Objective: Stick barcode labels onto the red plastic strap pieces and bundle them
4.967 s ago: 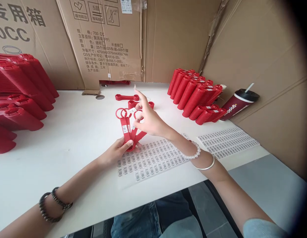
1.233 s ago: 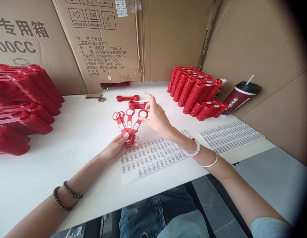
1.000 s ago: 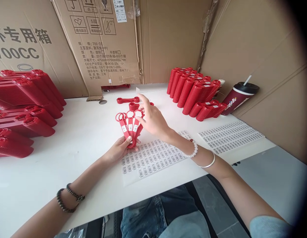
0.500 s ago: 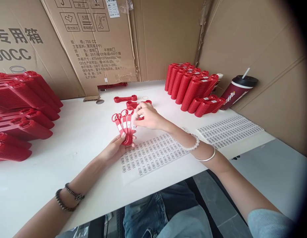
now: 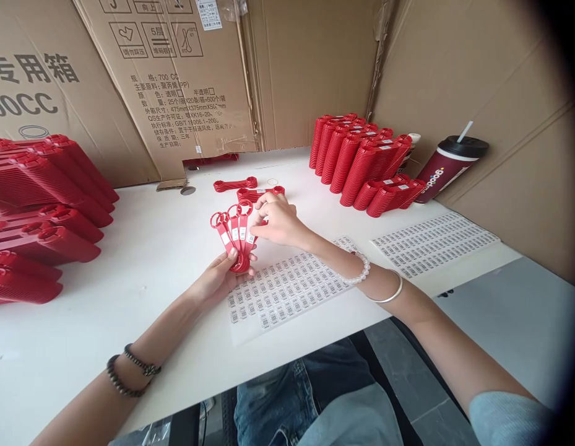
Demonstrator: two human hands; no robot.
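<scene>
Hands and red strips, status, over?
Left hand holding fanned red ring-ended strips. Right hand at rightmost barcode label. Its strip partly hidden by that hand.

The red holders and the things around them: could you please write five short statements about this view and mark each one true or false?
1. The left hand holds several red holders spread like a fan. True.
2. The cup with the straw is at the left edge of the table. False: it is on the right, beside labelled red stacks.
3. Sheets of small printed stickers lie on the table. True.
4. The right hand is gripping the cup. False: it is raised at the fanned holders, well away from the cup.
5. The pale bead bracelet is on the right arm. True.
</scene>
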